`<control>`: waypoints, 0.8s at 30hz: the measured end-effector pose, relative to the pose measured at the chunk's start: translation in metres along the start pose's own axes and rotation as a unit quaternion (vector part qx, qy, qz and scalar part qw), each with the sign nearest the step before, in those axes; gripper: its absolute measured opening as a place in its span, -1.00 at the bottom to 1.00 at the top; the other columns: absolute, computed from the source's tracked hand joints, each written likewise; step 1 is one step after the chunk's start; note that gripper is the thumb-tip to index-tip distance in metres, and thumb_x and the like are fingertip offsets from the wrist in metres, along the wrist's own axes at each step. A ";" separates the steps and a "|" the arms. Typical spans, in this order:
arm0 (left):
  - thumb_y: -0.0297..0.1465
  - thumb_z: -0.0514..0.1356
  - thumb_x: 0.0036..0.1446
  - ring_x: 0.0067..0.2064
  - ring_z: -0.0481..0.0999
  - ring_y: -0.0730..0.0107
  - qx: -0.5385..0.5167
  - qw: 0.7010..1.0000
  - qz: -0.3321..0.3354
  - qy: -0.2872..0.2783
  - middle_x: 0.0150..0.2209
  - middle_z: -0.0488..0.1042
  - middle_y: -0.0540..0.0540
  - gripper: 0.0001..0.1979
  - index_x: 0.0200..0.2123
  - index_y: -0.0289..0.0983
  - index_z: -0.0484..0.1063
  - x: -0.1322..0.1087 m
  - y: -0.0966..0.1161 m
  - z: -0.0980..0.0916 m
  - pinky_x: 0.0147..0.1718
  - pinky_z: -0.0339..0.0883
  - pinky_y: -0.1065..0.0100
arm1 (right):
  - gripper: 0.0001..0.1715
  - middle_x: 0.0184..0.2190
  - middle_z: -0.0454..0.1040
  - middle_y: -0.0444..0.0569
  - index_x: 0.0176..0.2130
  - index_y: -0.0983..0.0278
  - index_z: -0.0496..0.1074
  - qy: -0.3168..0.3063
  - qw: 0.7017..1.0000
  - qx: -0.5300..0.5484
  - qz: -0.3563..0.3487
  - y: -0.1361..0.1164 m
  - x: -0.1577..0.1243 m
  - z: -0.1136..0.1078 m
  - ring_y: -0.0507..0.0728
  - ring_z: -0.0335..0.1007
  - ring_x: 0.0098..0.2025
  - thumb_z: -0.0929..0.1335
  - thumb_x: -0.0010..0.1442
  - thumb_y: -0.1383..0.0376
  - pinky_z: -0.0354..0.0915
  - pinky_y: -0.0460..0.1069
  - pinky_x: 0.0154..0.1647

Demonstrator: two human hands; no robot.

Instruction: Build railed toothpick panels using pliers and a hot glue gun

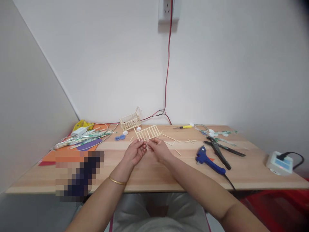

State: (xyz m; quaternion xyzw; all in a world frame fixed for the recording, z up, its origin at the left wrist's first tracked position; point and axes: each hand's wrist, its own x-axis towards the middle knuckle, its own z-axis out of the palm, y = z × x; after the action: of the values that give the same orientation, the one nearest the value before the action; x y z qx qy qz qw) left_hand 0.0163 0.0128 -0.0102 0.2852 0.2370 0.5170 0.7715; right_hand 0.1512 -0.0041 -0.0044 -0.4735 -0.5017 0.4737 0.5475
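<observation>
Both hands meet over the middle of the table at the near edge of a small ladder-like frame of thin wooden sticks [148,132]. My left hand [134,152] pinches its near left part, while my right hand [158,149] is closed on the near edge a little further right. The frame is tilted, with several crossbars between two long rails. Behind it stands a small cart built of sticks [130,122], with white round wheels [125,132]. Two blue bottle caps [120,137] lie left of the frame. Loose stick pieces [178,152] are scattered to the right.
A blue glue gun [209,161] and black-handled cutters [218,153] lie right. Further back are a yellow-handled knife [185,127] and a wire coil [201,127]. A white power socket box [280,163] sits far right. Packaged sticks [84,137] cover coloured sheets [49,157] at left.
</observation>
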 end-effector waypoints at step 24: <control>-0.54 0.26 0.03 -0.55 0.40 0.60 0.009 0.997 0.036 0.065 -0.50 0.46 -0.05 -0.94 -0.42 -0.38 0.40 0.002 0.008 -0.006 -0.60 0.32 0.56 | -0.47 -0.65 0.27 -0.17 -0.50 0.24 0.28 -0.020 0.904 -0.427 0.001 -0.102 -0.105 -0.191 0.01 0.15 -0.58 0.17 0.22 -0.09 0.13 -0.08 -0.52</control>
State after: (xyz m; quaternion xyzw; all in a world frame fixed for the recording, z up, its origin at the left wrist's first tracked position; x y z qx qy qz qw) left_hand 0.0082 0.0184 -0.0093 0.2663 0.2810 0.5601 0.7324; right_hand 0.3409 -0.1272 0.0774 -0.6527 -0.6663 0.2245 0.2822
